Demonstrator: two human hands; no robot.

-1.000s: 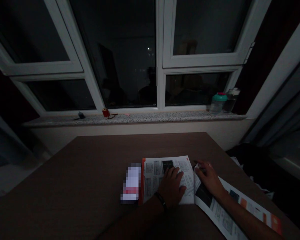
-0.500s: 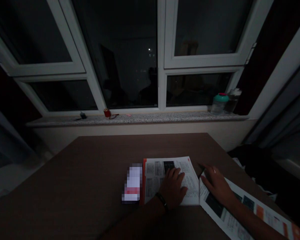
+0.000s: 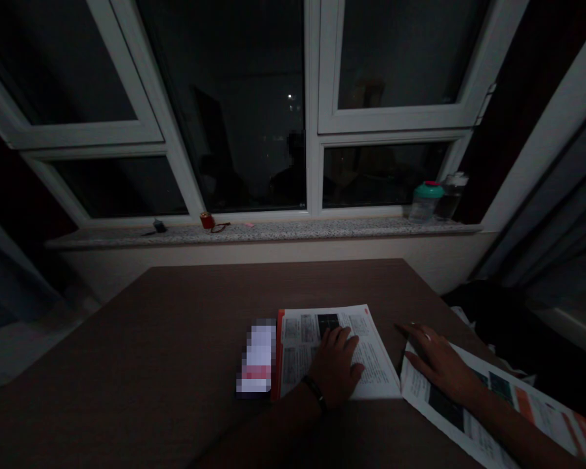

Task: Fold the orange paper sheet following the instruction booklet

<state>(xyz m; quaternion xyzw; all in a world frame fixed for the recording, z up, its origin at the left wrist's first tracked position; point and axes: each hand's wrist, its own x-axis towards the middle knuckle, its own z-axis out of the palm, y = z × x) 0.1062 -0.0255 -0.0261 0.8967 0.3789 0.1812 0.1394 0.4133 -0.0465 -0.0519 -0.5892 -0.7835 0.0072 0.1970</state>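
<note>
My left hand [image 3: 334, 368] and right hand [image 3: 442, 365] lie flat on the open booklet [image 3: 378, 371] on the table [image 3: 127, 365], my fingers [image 3: 340, 339] spread, gripping nothing, the right on the booklet's outer page

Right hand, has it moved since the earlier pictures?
Yes, the right hand has shifted rightward, farther from the window's central mullion than before.

Brown table [image 3: 127, 365] with open booklet [image 3: 297, 348], pixelated object [image 3: 257, 358] just beside

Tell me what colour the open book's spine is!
Orange-red. The spine shows best in the head view, beside the left hand.
</note>
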